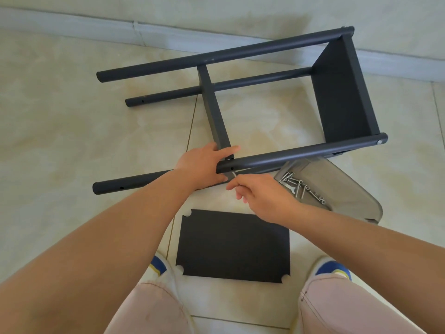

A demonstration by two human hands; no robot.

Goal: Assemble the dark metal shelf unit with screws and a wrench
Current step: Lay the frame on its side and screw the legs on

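The dark metal shelf unit (342,92) lies on its side on the tiled floor, four round legs pointing left. One shelf sits at the right end and a middle shelf (213,109) stands edge-on between the legs. My left hand (204,162) holds the middle shelf's near corner where it meets the near upper leg (301,153). My right hand (260,194) pinches a thin silver tool or screw (233,174) just under that leg, at a hole. Which of the two it is, I cannot tell. A loose dark shelf panel (233,247) lies flat between my feet.
A grey tray (349,189) holding several silver screws (301,186) and a small wrench lies partly under the unit's near leg on the right. A white baseboard (96,27) runs along the wall behind. My knees and shoes fill the bottom edge.
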